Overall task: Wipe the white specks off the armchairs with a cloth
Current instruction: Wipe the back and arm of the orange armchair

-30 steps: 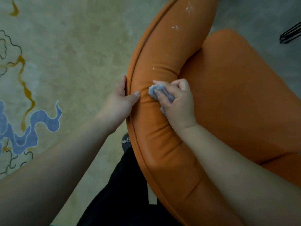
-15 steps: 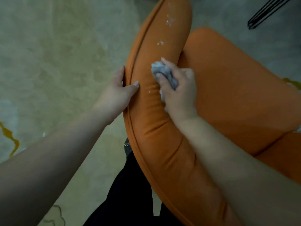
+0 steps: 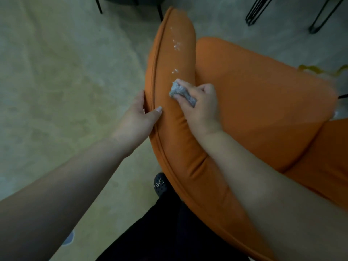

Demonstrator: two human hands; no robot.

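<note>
Nearest, below both wrists, one black shoe (image 3: 159,184) with a sparkly bow, dark trousers beside it; two bare forearms reaching up over one orange armchair (image 3: 254,102), smooth leather-like skin, piped seam, soft creases near the right forearm; left hand (image 3: 138,117) clasping the padded back's outer edge, thumb on top, fingers wrapped behind; just right of it, right hand (image 3: 199,108) clenched round one crumpled grey cloth (image 3: 181,92), pressed onto the rounded top; just beyond the cloth, white specks (image 3: 176,53) in about three small clusters, strung along the crest; farthest, past both hands, thin black metal legs (image 3: 261,8), hairpin-shaped, on pale mottled carpet (image 3: 66,72).
</note>
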